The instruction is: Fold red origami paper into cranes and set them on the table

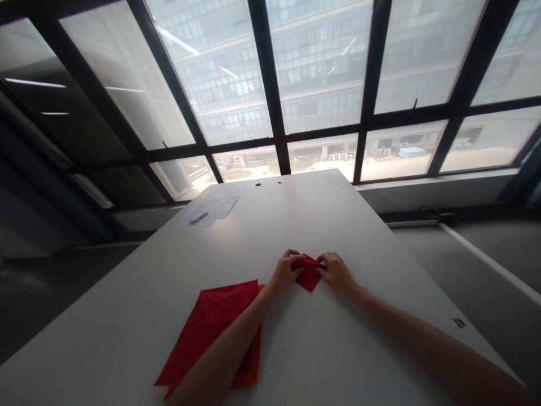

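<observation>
A small piece of folded red paper (pixel 310 278) lies on the white table between my hands, one corner pointing toward me. My left hand (pixel 289 268) pinches its left side between thumb and fingers. On the opposite side, my right hand (pixel 335 270) grips the paper's right corner with thumb and fingertips. The upper flap looks raised between the two hands. Under my left forearm rests a stack of larger red sheets (pixel 215 313), with creases on the top one and an orange sheet (pixel 252 376) showing beneath.
The white table (pixel 338 349) stretches forward to a large window. White papers (pixel 217 208) with a marker-like object (pixel 199 217) on them lie at the far left. Near the right edge there is a small dark sticker (pixel 459 322). Two holes pierce the far end.
</observation>
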### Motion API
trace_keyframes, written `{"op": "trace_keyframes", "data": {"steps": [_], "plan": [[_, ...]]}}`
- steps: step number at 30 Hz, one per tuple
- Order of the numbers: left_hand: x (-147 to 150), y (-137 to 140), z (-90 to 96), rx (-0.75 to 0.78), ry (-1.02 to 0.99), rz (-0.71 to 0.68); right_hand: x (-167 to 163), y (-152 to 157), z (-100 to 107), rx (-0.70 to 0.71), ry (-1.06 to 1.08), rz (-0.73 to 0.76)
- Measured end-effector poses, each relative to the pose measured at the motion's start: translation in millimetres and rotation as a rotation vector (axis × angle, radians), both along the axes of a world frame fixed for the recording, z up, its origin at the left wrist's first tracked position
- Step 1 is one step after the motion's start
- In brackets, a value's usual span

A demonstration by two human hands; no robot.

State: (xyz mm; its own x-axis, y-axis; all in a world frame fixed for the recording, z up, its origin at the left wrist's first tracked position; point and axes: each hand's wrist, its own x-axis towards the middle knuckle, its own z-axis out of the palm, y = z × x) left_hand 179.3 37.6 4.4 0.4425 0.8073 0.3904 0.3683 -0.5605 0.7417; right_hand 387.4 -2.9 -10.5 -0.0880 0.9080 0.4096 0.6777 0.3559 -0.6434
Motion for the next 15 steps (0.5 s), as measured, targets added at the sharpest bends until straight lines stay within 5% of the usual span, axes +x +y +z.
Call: {"op": "trace_keyframes", "data": {"steps": [6, 12, 15], "plan": [[0.4, -0.5, -4.3, -0.064, -0.013, -0.044, -0.2, 0.9, -4.4, 0.009, -0.035, 0.016], [3.6, -1.4, -3.8, 0.067, 0.252, 0.278, 0.5, 2.7, -4.0, 0.048, 0.104, 0.009], [5.9, -3.0, 0.9, 0.002, 0.209, 0.255, -0.6, 2.4, -1.4, 0.055, 0.238, 0.035]]}}
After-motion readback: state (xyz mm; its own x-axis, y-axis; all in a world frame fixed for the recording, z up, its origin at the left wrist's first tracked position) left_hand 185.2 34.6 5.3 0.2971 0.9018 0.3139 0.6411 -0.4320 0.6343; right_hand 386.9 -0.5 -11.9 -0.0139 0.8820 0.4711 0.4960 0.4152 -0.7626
